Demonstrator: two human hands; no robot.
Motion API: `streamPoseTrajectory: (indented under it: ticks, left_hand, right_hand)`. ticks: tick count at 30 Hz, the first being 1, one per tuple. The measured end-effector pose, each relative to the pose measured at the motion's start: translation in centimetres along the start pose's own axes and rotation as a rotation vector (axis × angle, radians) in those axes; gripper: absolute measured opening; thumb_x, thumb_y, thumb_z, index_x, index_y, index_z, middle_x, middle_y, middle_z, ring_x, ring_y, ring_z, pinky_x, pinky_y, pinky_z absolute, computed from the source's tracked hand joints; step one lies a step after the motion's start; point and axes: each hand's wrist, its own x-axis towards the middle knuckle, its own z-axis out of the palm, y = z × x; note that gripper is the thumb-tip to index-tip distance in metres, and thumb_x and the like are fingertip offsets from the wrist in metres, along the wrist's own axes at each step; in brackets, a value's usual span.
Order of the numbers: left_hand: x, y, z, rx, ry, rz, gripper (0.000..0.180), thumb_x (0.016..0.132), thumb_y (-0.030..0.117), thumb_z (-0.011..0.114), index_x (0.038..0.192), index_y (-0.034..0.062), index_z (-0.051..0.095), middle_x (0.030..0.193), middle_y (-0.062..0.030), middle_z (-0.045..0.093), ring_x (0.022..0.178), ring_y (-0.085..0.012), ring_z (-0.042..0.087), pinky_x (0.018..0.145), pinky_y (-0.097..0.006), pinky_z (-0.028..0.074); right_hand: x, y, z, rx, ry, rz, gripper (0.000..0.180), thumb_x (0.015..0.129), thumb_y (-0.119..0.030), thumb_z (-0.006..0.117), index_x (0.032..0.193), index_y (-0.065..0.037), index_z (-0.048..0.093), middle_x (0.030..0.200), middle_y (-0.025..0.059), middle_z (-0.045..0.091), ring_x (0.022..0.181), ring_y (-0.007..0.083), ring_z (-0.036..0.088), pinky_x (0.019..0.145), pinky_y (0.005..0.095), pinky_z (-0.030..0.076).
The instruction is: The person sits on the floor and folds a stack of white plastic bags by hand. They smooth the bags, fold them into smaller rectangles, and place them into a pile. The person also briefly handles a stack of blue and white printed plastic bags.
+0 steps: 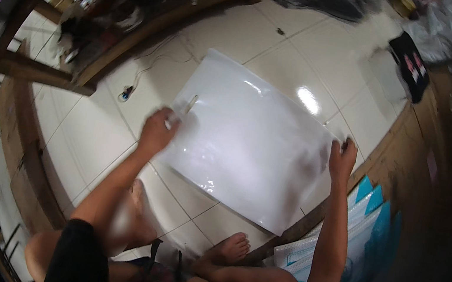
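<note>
I sit with a glossy white sheet [243,144] spread over the pale floor tiles [80,134], between my two hands and in front of my bare feet. My left hand [160,129] is at the sheet's left edge, its fingers curled (too blurred to tell if they pinch it), just below a slim beige strip [191,103]. My right hand [343,157] is at the right edge, fingers bent near something small and dark; I cannot tell whether they grip anything. Translucent, blue-cornered packets [335,237] lie beside my right forearm.
</note>
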Motion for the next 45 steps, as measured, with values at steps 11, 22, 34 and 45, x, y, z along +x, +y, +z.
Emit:
streamPoseTrajectory:
  ticks: [11,22,34,45]
  left_hand:
    - [12.2,-3.1,4.0,0.417,-0.243,-0.109,0.067,0.067,0.034,0.066,0.115,-0.0107,0.049,0.113,-0.0294,0.053,0.106,-0.0391,0.053,0.094,-0.040,0.043]
    - [11.7,-2.3,5.3,0.539,-0.123,0.000,0.045,0.070,0.027,0.069,0.101,-0.0038,0.058,0.098,-0.0231,0.062,0.097,-0.0357,0.059,0.087,-0.042,0.048]
    - [10.9,-1.1,5.0,0.529,-0.152,-0.010,0.049,0.070,0.027,0.069,0.104,-0.0049,0.055,0.103,-0.0249,0.059,0.098,-0.0389,0.058,0.087,-0.042,0.047]
    - [10.5,-1.3,4.3,0.468,-0.129,0.038,0.048,0.068,0.027,0.071,0.101,-0.0051,0.057,0.099,-0.0237,0.062,0.096,-0.0374,0.059,0.087,-0.042,0.047]
  right_hand:
    - [-13.3,3.0,-2.0,0.059,-0.337,0.473,0.044,0.079,-0.034,0.063,0.090,0.009,0.058,0.085,0.0272,0.060,0.082,0.0379,0.060,0.073,0.0419,0.046]
    - [-13.1,0.8,-1.3,-0.049,-0.395,0.460,0.043,0.080,-0.029,0.063,0.092,0.011,0.055,0.095,0.0325,0.056,0.092,0.0445,0.055,0.084,0.0461,0.044]
    - [-13.3,1.0,-1.1,0.006,-0.313,0.498,0.044,0.080,-0.028,0.063,0.097,0.011,0.054,0.098,0.0315,0.054,0.094,0.0443,0.054,0.087,0.0464,0.043]
    - [-13.0,0.8,-1.6,-0.019,-0.410,0.452,0.043,0.079,-0.026,0.064,0.096,0.011,0.053,0.097,0.0316,0.055,0.095,0.0444,0.054,0.086,0.0462,0.043]
